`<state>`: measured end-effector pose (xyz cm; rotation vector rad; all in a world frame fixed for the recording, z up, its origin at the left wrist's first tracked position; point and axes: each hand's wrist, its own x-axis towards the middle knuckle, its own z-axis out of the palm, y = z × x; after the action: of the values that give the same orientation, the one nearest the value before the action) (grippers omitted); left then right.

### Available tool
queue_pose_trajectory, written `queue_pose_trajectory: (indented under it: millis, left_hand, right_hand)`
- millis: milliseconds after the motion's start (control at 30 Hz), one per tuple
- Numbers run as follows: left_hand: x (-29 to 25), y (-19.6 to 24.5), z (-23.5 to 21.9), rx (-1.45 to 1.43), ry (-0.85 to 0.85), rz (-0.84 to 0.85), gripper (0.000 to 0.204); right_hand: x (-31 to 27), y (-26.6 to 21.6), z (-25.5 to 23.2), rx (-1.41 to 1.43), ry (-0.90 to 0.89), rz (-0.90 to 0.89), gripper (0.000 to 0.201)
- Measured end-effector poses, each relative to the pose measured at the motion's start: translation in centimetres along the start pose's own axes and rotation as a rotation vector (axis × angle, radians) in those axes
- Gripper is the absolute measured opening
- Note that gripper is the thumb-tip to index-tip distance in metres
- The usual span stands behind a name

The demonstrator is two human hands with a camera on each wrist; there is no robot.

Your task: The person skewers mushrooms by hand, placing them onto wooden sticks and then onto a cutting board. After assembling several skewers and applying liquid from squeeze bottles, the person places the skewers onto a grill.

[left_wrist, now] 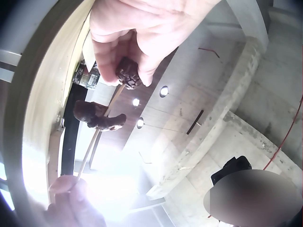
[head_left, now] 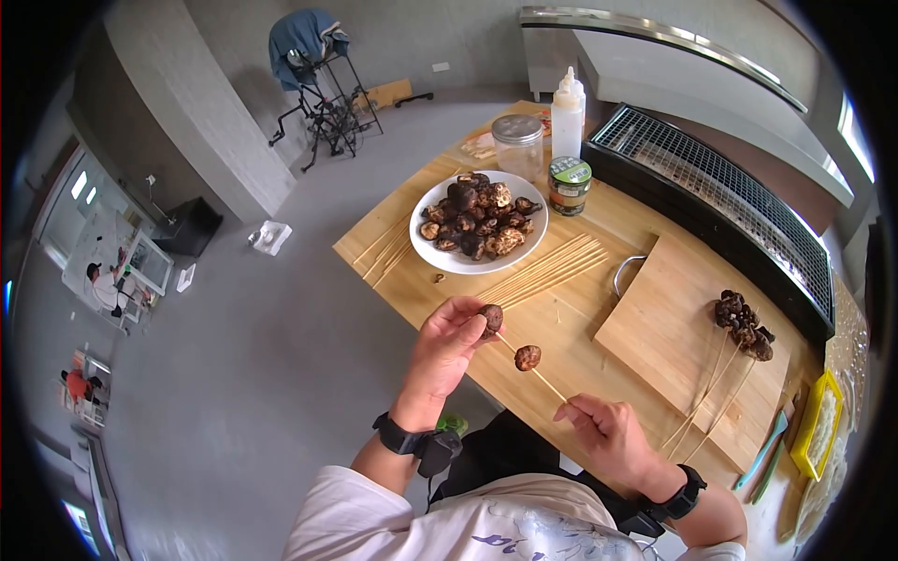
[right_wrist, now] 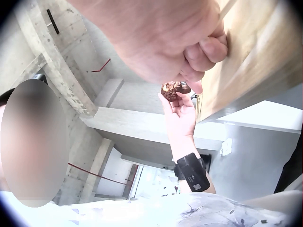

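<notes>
Over the table's front edge, my left hand (head_left: 447, 348) pinches a dark brown shiitake mushroom (head_left: 491, 319) at the upper end of a thin bamboo skewer (head_left: 550, 384). A second shiitake (head_left: 528, 358) is threaded lower on the same stick; in the left wrist view this mushroom (left_wrist: 98, 116) sits apart from the pinched one. My right hand (head_left: 613, 441) grips the skewer's lower end. Beyond the hands, a white plate (head_left: 460, 267) bears a heap of mushrooms (head_left: 482, 213). Loose bamboo skewers (head_left: 550, 267) fan out beside it.
Finished-looking mushroom skewers (head_left: 744, 327) lie on a wooden cutting board (head_left: 645, 313) at right. Behind stand a lidded glass jar (head_left: 518, 150), squeeze bottles (head_left: 567, 117), a green-lidded jar (head_left: 569, 187) and a long black grill (head_left: 711, 206). A yellow tray (head_left: 817, 425) sits far right.
</notes>
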<state>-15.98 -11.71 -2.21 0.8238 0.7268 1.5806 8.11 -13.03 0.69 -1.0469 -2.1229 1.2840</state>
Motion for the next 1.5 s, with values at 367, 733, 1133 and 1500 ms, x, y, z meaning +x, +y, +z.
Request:
queue_pose_trajectory:
  millis: [367, 733, 1133, 1500]
  left_hand:
    - [0.1, -0.9, 0.3, -0.003, -0.050, -0.012, 0.026]
    - [0.4, -1.1, 2.0, 0.051, -0.142, -0.116, 0.029]
    - [0.1, -1.6, 1.7, 0.167, -0.124, -0.085, 0.033]
    - [3.1, 5.0, -0.9, 0.865, -0.023, 0.034, 0.017]
  right_hand:
    - [0.1, 0.4, -0.3, 0.092, -0.056, 0.063, 0.012]
    - [0.6, 0.2, -1.0, 0.219, -0.071, 0.137, 0.018]
    - [0.7, 0.4, -1.3, 0.669, -0.247, 0.303, 0.028]
    - [0.6, 0.3, -1.5, 0.833, -0.237, 0.349, 0.029]
